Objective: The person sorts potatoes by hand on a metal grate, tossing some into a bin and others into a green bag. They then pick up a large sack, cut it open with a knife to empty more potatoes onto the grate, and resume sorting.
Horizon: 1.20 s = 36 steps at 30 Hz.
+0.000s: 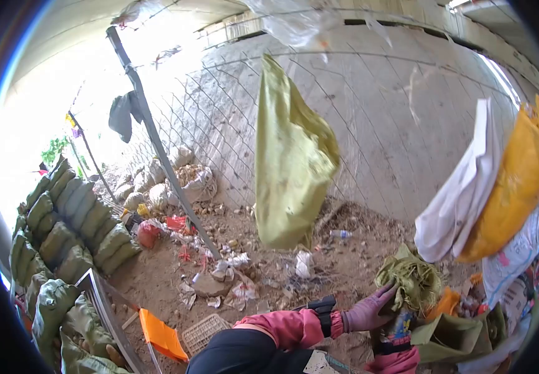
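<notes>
My left hand (369, 308), in a purple glove with a pink sleeve, reaches right. Its fingers lie against the left side of a crumpled green woven sack (414, 279), whose frayed strands bunch into a ball; the thumb side is hard to see. My right arm shows as a pink sleeve (399, 361) with a dark strap at the bottom edge; that hand is hidden. Close by are a colourful printed packet (400, 327) and an open green sack (447, 340). Orange plastic (445, 303) lies just right of the bunched sack.
A green sack (291, 162) hangs on the wire fence (369, 124) ahead. White (459, 187) and yellow (512, 187) sacks hang at right. Filled green sacks (70, 230) are stacked at left, near a slanted post (160, 143). Litter and a plastic basket (204, 333) lie on the dirt.
</notes>
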Motion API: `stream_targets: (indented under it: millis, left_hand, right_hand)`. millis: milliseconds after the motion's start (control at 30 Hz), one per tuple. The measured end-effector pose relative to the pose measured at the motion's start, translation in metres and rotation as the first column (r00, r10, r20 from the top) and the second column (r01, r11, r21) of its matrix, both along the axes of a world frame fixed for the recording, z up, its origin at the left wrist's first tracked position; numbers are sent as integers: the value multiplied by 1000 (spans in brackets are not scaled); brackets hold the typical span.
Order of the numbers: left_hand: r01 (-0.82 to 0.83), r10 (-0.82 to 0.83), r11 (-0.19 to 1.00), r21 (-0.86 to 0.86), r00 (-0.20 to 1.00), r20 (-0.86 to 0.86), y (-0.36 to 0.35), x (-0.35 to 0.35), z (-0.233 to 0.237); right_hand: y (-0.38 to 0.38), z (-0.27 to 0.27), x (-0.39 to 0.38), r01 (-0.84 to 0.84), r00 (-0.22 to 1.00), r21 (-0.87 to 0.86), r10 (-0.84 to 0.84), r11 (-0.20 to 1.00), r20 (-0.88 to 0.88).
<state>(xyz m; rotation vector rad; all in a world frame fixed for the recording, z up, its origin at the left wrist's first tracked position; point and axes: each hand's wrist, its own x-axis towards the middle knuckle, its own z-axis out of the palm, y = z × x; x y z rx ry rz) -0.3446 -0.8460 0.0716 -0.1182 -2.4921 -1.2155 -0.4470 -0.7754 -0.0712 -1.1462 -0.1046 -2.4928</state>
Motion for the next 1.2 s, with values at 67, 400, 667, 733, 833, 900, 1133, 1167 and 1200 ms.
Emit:
stream_targets:
  millis: [67, 400, 667, 733, 833, 900, 1133, 1167, 1200]
  left_hand:
    - [140, -137, 985, 100, 990, -32, -51, 10, 35]
    - [-733, 486, 229, -640, 656, -578, -274, 25, 290]
    - [-477, 619, 187, -859, 736, -273, -328, 31, 315]
    - [-462, 571, 100, -881, 752, -329, -305, 65, 324]
    - [-468, 505, 51, -882, 774, -382, -303, 87, 327]
    - [-488, 466, 66, -871, 786, -405, -307, 92, 330]
    - [-624, 353, -44, -780, 721, -596, -308, 151, 338]
    - [-631, 363, -52, -774, 710, -604, -313, 157, 337]
    - [-638, 373, -60, -768, 699, -610, -317, 161, 337]
  right_hand:
    - [3, 41, -24, -292, 956, 344, 260, 892, 137]
    - [-38, 318, -95, -97, 987, 602, 153, 793, -43]
    - [-175, 445, -31, 119, 992, 599, -64, 792, -112]
    - [-190, 455, -18, -35, 990, 572, 107, 820, -93]
    - [-224, 479, 13, -106, 971, 572, 208, 813, -115]
    - [-261, 487, 25, -269, 931, 535, 359, 801, -70]
    - [-346, 445, 26, -340, 770, 580, 573, 741, -281]
    - [-343, 444, 27, -207, 783, 644, 519, 737, -342]
    - [-341, 444, 26, -95, 774, 688, 488, 719, -403]
